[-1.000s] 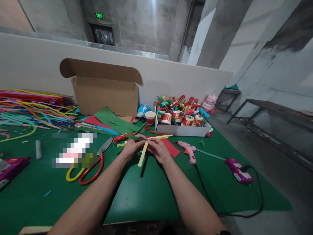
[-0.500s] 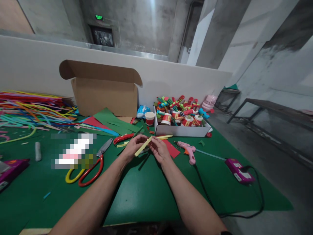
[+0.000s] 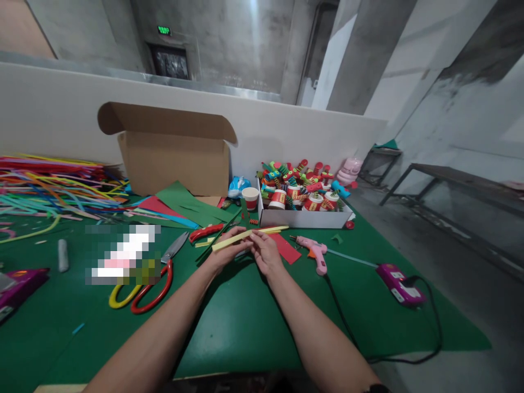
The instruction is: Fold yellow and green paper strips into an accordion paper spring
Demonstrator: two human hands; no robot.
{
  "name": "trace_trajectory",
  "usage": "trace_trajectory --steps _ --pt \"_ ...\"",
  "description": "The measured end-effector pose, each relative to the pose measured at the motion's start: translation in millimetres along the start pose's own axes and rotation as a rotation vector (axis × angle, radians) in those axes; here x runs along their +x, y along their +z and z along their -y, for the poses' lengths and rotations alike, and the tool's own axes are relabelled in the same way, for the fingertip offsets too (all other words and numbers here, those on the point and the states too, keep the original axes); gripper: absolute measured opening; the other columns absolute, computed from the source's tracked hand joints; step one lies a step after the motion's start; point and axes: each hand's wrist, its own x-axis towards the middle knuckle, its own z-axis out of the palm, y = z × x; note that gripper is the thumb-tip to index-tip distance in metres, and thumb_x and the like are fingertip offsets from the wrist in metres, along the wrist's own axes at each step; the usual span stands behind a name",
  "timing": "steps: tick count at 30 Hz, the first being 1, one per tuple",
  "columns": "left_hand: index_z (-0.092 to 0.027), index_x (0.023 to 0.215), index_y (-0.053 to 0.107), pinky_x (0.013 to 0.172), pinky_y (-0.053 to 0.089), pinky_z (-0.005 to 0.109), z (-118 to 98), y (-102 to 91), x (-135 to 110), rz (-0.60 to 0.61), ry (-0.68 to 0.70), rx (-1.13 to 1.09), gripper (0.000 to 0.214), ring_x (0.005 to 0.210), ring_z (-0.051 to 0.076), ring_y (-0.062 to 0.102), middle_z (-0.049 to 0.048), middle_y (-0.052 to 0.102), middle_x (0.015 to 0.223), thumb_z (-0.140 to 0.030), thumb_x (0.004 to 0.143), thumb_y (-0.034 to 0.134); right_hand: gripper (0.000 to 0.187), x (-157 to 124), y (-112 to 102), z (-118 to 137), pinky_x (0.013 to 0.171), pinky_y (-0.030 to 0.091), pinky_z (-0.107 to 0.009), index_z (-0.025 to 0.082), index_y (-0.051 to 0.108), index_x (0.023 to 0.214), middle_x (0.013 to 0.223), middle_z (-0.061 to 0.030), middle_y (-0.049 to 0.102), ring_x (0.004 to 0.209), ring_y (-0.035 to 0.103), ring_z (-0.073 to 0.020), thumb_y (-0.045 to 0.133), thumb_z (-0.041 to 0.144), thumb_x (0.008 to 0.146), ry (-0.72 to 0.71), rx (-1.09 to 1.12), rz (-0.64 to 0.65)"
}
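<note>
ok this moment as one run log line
right hand: pinches yellow strip; left hand: behind strip, hold unclear; glue gun: lying at right; yellow-red scissors: lying at left

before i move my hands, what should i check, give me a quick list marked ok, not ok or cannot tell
1. Yellow strip held: ok; the right hand pinches it at one end.
2. Left hand grip: cannot tell; its fingertips are partly hidden.
3. Space just beyond the hands uncluttered: not ok; the red card and red-handled tool lie close.
4. Scissors apart from the hands: ok; they lie to the left.
5. Pink glue gun apart from the hands: ok; it lies to the right.
6. Glue gun cool: cannot tell.
</note>
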Motion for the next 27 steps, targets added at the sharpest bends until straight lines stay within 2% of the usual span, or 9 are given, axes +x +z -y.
trace_trajectory --steps 4,9,13,21,27 --pt "-0.018 0.092 0.063 0.065 0.047 0.026 -1.1 -0.3 -1.3 -0.112 -0.034 -0.034 0.042 0.070 0.015 0.060 0.0035 0.066 0.083 -0.043 0.059 0.073 0.024 -2.3 1.9 0.0 0.069 0.052 -0.021 0.017 0.062 0.071 0.069 0.0025 0.066 0.064 0.063 -0.0088 0.078 0.017 0.053 0.016 0.003 -0.004" --pt "-0.018 0.076 0.067 0.066 0.047 0.028 -8.9 -4.5 -2.7 -0.202 -0.004 0.059 0.030 0.068 0.017 0.059 0.0032 0.066 0.073 -0.041 0.058 0.072 0.028 -3.7 2.6 1.6 0.067 0.051 -0.020 0.015 0.061 0.071 0.065 0.0022 0.066 0.060 0.063 -0.0085 0.081 0.018 0.050 0.059 -0.090 0.053" --pt "-0.017 0.073 0.066 0.064 0.046 0.027 -10.6 -5.0 -3.8 -0.176 0.004 0.112 0.025 0.067 0.016 0.058 0.0025 0.064 0.070 -0.038 0.060 0.070 0.032 -3.9 3.1 4.7 0.062 0.051 -0.023 0.016 0.061 0.074 0.065 0.0021 0.066 0.059 0.062 -0.0100 0.081 0.025 0.050 -0.028 -0.168 0.057" --pt "-0.016 0.073 0.062 0.061 0.045 0.024 -1.8 -2.9 -0.9 -0.111 -0.034 -0.122 0.027 0.061 0.012 0.057 -0.0001 0.062 0.065 -0.033 0.057 0.074 0.034 -1.9 2.0 5.2 0.066 0.052 -0.028 0.015 0.061 0.070 0.061 0.0020 0.064 0.057 0.061 -0.0114 0.081 0.030 0.047 -0.070 -0.247 0.024" --pt "-0.015 0.072 0.061 0.055 0.042 0.021 -3.1 -0.8 -0.9 -0.111 -0.067 -0.175 0.027 0.056 0.010 0.055 -0.0010 0.061 0.062 -0.029 0.054 0.076 0.029 -1.4 1.8 6.9 0.067 0.052 -0.030 0.015 0.063 0.068 0.059 0.0022 0.063 0.056 0.060 -0.0122 0.079 0.032 0.051 -0.168 -0.355 0.037"
